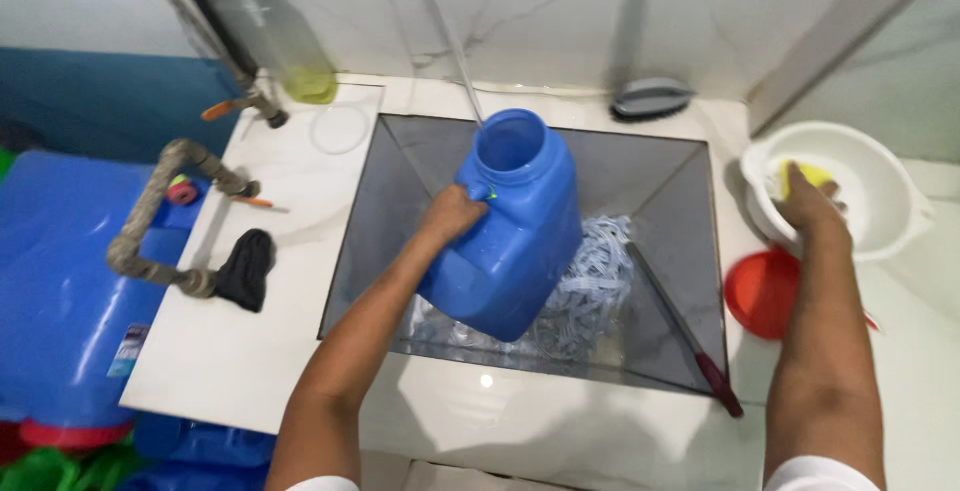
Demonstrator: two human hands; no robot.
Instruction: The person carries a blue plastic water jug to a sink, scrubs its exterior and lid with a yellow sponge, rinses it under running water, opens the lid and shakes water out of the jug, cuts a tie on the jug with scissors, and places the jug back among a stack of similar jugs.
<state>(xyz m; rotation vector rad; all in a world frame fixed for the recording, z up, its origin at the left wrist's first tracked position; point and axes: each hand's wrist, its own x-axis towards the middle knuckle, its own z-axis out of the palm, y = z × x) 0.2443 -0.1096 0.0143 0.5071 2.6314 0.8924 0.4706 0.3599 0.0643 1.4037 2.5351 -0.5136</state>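
At the near edge of the white counter [250,351], both forearms are reaching forward over the sunken grey sink [400,201]. A long stick with a dark red handle [690,336] is lying slantwise along the sink's right side, its handle end poking over the near right corner. In the bottom of the sink a heap of pale blue-and-white cloth [595,276] is sitting in shallow water. The left hand [450,213] is clenching its fingers around the handle of a big blue jug [515,236], which is tilting over the middle of the sink with its open mouth pointing toward the back wall; a thin stream of water [450,46] is falling into that mouth. At the right edge of the counter a round red lid [762,293] is lying just beside a white basin [880,201]. The right hand [808,206] is reaching into that basin, fingers closing on something yellow [812,175]; I cannot tell what it is. On the left side of the counter a black cloth [245,269] is hanging by a pipe [150,211]. At the far edge a grey scrubbing brush [652,97] is resting near the wall, and a clear bottle with yellow liquid [280,36] is standing at the far left corner.
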